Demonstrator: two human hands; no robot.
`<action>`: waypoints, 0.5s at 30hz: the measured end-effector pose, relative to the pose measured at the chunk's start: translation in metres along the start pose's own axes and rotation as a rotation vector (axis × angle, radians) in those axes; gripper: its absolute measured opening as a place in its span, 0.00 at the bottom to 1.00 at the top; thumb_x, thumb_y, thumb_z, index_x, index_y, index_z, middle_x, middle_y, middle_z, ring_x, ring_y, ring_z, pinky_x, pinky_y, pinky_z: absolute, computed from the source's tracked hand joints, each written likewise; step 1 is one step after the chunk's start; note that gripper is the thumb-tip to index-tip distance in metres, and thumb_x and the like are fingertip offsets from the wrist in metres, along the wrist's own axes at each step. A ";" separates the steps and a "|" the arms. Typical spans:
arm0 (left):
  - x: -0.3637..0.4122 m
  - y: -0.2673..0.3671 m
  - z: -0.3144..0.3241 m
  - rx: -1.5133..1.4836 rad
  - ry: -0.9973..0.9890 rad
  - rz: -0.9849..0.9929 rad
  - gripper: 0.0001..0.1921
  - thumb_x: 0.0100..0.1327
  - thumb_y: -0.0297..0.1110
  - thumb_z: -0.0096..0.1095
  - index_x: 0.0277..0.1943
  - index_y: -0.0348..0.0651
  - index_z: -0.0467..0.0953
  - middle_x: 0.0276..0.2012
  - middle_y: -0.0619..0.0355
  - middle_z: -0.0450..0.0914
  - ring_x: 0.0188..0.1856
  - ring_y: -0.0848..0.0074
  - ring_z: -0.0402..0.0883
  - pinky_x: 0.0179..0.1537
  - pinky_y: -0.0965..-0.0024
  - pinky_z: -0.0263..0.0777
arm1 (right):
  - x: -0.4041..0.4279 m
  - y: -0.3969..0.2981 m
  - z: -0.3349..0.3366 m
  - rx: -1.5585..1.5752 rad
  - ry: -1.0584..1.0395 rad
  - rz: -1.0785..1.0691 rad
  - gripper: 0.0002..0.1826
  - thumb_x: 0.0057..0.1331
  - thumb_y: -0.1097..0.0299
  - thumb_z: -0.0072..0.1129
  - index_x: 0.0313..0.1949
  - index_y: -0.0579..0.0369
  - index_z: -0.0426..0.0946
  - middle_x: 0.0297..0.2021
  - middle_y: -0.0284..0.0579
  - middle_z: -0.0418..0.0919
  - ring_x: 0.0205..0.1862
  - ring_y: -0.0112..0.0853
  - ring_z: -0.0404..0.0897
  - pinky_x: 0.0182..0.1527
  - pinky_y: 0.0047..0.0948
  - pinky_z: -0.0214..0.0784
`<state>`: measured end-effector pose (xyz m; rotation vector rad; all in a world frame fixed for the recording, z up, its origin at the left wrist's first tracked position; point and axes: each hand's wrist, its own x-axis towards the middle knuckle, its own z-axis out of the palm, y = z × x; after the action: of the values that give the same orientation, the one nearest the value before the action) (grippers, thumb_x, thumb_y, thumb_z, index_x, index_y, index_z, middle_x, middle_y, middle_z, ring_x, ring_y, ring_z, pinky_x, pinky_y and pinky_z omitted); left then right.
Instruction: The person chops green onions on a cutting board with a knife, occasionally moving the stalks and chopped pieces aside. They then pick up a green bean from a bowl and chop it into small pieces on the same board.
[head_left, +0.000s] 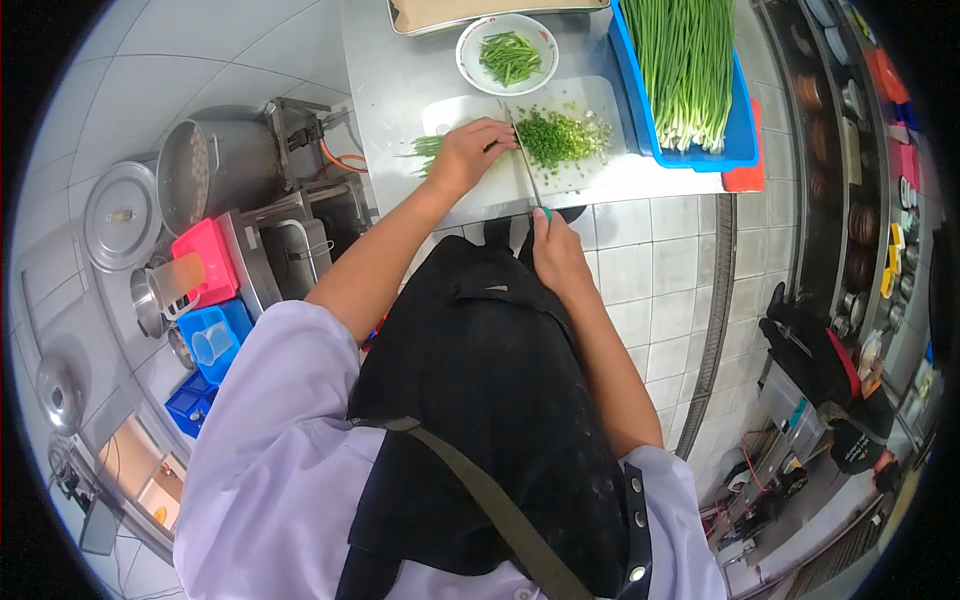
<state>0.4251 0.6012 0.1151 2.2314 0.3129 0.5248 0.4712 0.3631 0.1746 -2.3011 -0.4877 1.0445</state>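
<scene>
My right hand (559, 251) grips the green handle of a kitchen knife (528, 166), its blade pointing away from me over a white cutting board (499, 184). Curled fingers of my left hand (471, 152) press down a bundle of green onions (426, 150), whose green ends stick out on the left. The fingertips sit right beside the blade. To the right of the knife lies a heap of chopped green onion (559, 139), dark green near the blade and paler farther right. Just beyond the board stands a white bowl (466, 64) with cut green lengths (510, 58) in it.
A blue crate (679, 159) of whole green onions (679, 75) stands right of the board on the steel table (390, 67). At the back is a paper-lined metal tray (495, 11). A large pot (240, 169) is on the left. Another person (821, 367) is at the far right.
</scene>
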 end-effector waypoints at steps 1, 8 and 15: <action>0.000 0.001 0.000 -0.016 0.000 -0.008 0.06 0.67 0.27 0.80 0.45 0.39 0.92 0.50 0.53 0.94 0.52 0.59 0.93 0.55 0.60 0.87 | -0.002 -0.001 -0.003 -0.012 -0.017 0.027 0.30 0.91 0.48 0.41 0.58 0.68 0.79 0.51 0.81 0.84 0.59 0.77 0.80 0.61 0.67 0.71; 0.004 0.004 0.000 -0.050 0.014 -0.031 0.07 0.65 0.26 0.82 0.46 0.38 0.92 0.50 0.52 0.93 0.52 0.58 0.93 0.55 0.60 0.87 | 0.002 0.008 0.007 0.028 0.012 0.003 0.29 0.91 0.48 0.40 0.56 0.66 0.78 0.50 0.81 0.84 0.58 0.78 0.79 0.59 0.69 0.70; 0.002 0.003 0.002 -0.067 0.027 -0.041 0.08 0.66 0.26 0.82 0.46 0.39 0.91 0.50 0.52 0.93 0.52 0.58 0.93 0.55 0.60 0.87 | -0.028 0.028 0.007 0.015 -0.051 0.083 0.30 0.90 0.45 0.40 0.56 0.64 0.77 0.51 0.83 0.85 0.57 0.78 0.82 0.62 0.71 0.72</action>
<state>0.4282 0.5992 0.1167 2.1504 0.3493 0.5367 0.4506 0.3286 0.1690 -2.3032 -0.4065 1.1452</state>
